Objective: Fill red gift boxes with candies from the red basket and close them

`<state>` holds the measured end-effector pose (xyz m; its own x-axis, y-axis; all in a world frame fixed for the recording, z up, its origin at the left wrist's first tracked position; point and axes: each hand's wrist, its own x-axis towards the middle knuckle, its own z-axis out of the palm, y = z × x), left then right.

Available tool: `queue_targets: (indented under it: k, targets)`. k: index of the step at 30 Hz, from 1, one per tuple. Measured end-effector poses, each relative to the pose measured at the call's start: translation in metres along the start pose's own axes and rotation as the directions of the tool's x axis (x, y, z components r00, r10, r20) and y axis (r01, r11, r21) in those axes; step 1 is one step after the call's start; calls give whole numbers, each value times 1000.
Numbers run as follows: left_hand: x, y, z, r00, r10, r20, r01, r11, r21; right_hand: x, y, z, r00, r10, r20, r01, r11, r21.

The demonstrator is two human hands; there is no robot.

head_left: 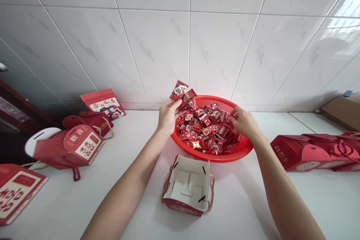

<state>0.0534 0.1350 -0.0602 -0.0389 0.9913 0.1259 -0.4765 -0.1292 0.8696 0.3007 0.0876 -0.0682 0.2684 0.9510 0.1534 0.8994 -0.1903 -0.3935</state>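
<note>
My left hand (168, 115) is closed on a few red candy packets (180, 90), held up at the left rim of a red plastic basket (244, 152). Wrapped red candies (209, 130) are heaped in this basket. At its right side my right hand (244, 120) has its fingers curled inward over the candies; what they grip, if anything, is hidden. In front of the basket stands an open gift box (188, 183), red outside and white inside, with rope handles. Nothing lies in the box.
Several red gift boxes (67, 146) stand at the left, by a red printed card (105, 104) leaning on the tiled wall (157, 52). More red boxes (312, 153) line the right side, with a brown cardboard box (341, 110) behind them.
</note>
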Motion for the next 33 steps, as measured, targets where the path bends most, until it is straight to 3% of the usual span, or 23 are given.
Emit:
queue_targets:
  k: [6,12,16,18,19,21,24,26,29,33]
  targets:
    - [3,-3,-4,1000,3,4,-3,1000,28,0,0,2,995,-91,47,89,994,56]
    - [3,-4,-4,1000,5,3,-5,1000,5,-3,0,1,993,-102,62,105,993,-54]
    - [4,-3,-4,1000,-10,-2,10,1000,-15,-1,-16,-2,975,-220,39,221,975,-37]
    - [4,-3,-4,1000,-10,1,10,1000,-22,1,-36,-1,929,-348,126,356,933,-46]
    - [4,-3,-4,1000,-7,3,7,1000,-22,3,-50,0,879,-428,209,449,892,-59]
    - [4,-4,-4,1000,0,2,0,1000,-22,6,-78,8,735,-552,394,630,771,-94]
    - [4,-4,-4,1000,5,-3,-5,1000,-30,14,-114,28,628,-604,490,715,697,-57]
    - [4,-4,-5,1000,3,-2,-3,1000,-31,21,-127,43,610,-610,505,729,682,-56]
    - [4,-5,-6,1000,2,9,-1,1000,-20,32,-130,60,624,-597,504,720,690,-75]
    - [3,-6,-7,1000,5,27,-4,1000,-8,38,-124,62,652,-581,487,703,704,-102]
